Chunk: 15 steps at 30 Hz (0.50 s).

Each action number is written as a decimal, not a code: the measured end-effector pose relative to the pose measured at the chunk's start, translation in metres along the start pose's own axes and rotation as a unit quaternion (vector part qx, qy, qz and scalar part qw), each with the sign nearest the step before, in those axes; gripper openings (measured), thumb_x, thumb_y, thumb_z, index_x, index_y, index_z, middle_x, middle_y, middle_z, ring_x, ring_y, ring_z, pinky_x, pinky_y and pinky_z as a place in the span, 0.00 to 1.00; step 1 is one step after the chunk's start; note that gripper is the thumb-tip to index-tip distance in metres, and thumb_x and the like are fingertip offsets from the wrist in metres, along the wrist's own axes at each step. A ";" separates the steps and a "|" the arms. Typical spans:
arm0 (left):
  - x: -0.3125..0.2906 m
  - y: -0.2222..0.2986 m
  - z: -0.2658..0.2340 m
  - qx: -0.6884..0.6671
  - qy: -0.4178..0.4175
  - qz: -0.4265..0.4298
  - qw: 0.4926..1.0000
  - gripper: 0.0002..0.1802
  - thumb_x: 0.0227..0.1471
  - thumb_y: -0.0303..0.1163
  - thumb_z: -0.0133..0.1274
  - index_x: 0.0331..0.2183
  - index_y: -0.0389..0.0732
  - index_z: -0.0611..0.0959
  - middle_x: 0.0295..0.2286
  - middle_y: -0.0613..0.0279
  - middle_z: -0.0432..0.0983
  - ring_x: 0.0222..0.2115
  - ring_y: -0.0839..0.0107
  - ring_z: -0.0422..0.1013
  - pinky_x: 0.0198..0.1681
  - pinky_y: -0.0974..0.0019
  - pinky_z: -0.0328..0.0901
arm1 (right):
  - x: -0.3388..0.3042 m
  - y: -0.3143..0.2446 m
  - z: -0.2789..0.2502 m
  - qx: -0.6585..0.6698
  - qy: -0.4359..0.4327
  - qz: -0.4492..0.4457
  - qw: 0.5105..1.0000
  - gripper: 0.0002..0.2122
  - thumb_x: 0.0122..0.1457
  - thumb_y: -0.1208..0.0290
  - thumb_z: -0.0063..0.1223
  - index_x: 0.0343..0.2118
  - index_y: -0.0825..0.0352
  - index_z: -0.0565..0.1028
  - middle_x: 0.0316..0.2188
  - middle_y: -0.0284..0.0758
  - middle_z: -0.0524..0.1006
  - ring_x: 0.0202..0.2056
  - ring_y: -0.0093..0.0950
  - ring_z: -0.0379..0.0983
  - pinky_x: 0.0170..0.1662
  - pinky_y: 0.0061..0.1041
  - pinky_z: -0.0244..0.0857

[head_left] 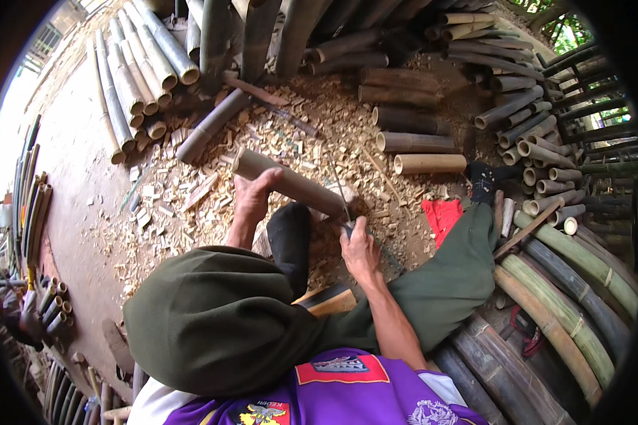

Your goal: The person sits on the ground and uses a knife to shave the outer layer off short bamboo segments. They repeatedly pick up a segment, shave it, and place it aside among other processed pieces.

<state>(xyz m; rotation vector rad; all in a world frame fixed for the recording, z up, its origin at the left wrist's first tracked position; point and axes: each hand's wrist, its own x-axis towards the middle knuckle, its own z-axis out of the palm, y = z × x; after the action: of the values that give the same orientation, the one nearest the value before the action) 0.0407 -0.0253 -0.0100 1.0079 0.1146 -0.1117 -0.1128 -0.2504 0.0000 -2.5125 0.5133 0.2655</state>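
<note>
A section of bamboo (298, 186) lies slantwise before me, its pale cut end at the upper left. Around that end my left hand (253, 190) is closed, thumb on top. My right hand (360, 248) grips the dark handle of a thin, long-bladed tool (342, 185), a knife or a saw; I cannot tell which. Its blade crosses the bamboo near the lower right end and points away from me. My dark-covered foot (289, 241) is beneath the bamboo, between my hands.
Wood chips (191, 191) cover the ground. Beyond them lie a dark bamboo piece (214, 126) and a wooden-handled tool (256, 91). Cut tubes (429, 164) lie at the right, near a red cloth (443, 218). Long bamboo poles (556, 304) lie at my right side.
</note>
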 end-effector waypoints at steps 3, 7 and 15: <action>0.009 -0.004 -0.029 0.083 -0.007 -0.001 0.996 0.23 0.44 0.28 0.72 0.42 0.31 0.81 0.35 0.52 0.83 0.36 0.63 0.79 0.46 0.57 0.74 | 0.001 -0.023 -0.013 0.046 -0.025 -0.011 0.999 0.16 0.67 0.59 0.52 0.46 0.67 0.65 0.28 0.55 0.79 0.33 0.59 0.77 0.35 0.58 0.68; -0.002 -0.004 -0.002 -0.002 -0.001 -0.020 1.000 0.23 0.44 0.25 0.72 0.42 0.32 0.80 0.37 0.52 0.82 0.38 0.64 0.79 0.44 0.58 0.75 | -0.022 -0.060 -0.069 0.159 0.054 -0.071 0.983 0.16 0.68 0.60 0.51 0.45 0.68 0.65 0.26 0.55 0.79 0.32 0.58 0.77 0.34 0.56 0.68; 0.000 0.015 -0.019 0.092 -0.019 -0.009 0.996 0.25 0.43 0.26 0.74 0.42 0.32 0.80 0.37 0.53 0.82 0.37 0.65 0.79 0.47 0.60 0.74 | 0.000 -0.038 -0.029 0.013 -0.055 -0.032 0.998 0.16 0.67 0.60 0.52 0.43 0.69 0.64 0.29 0.57 0.80 0.34 0.59 0.78 0.35 0.54 0.72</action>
<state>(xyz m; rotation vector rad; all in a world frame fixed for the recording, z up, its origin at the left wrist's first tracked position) 0.0423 -0.0014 -0.0071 1.1874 0.0797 -0.1594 -0.0950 -0.2374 0.0422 -2.4682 0.3908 0.3674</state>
